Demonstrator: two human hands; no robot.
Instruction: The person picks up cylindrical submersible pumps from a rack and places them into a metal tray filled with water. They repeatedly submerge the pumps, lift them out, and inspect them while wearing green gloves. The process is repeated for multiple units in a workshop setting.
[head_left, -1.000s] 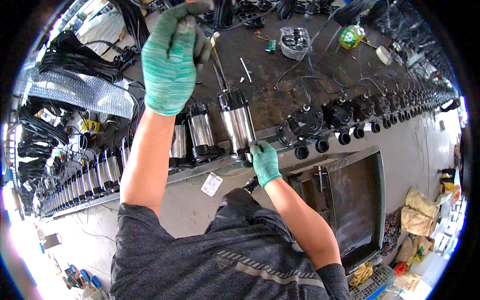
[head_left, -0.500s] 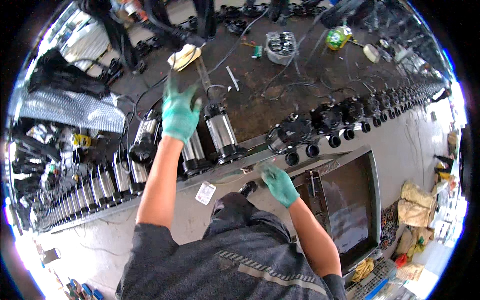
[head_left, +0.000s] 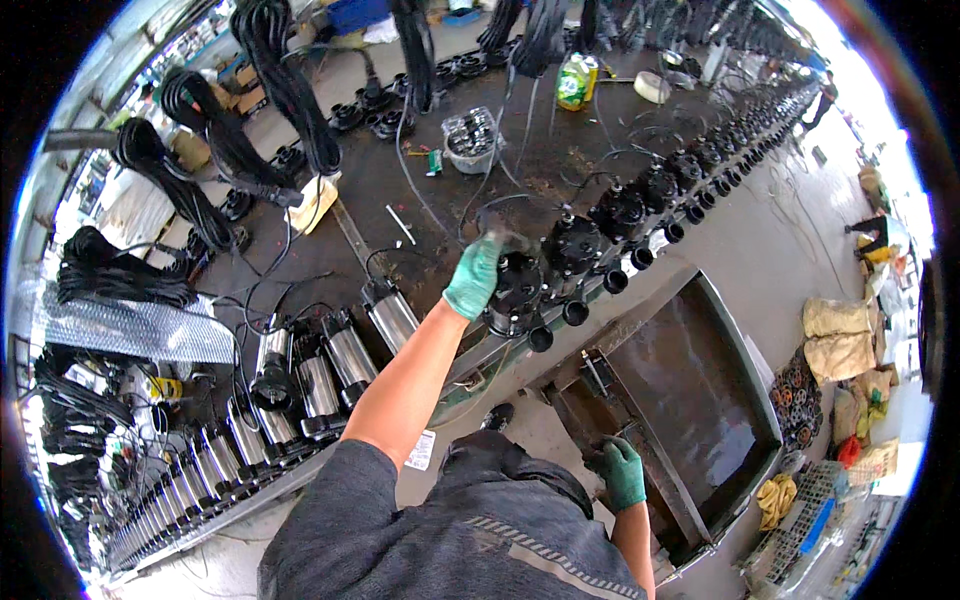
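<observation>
Housing [head_left: 518, 285] stood beside the left hand [head_left: 473, 280], the right hand [head_left: 623, 473] near a trough [head_left: 680, 385]; either grip I could not tell.

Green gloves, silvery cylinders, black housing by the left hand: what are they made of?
Gloves: probably knitted fabric, matte and close-fitting. Cylinders: apparently polished metal, perhaps steel, with bright streaked reflections. Housing: black, with small highlights; painted metal or plastic, I can't tell.

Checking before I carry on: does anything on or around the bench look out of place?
Two things. One steel cylinder sits out of line with those beside it, its black end turned outward. A white card appears to lie on the floor, perhaps dropped. The black housing by the left hand looks in line.
</observation>
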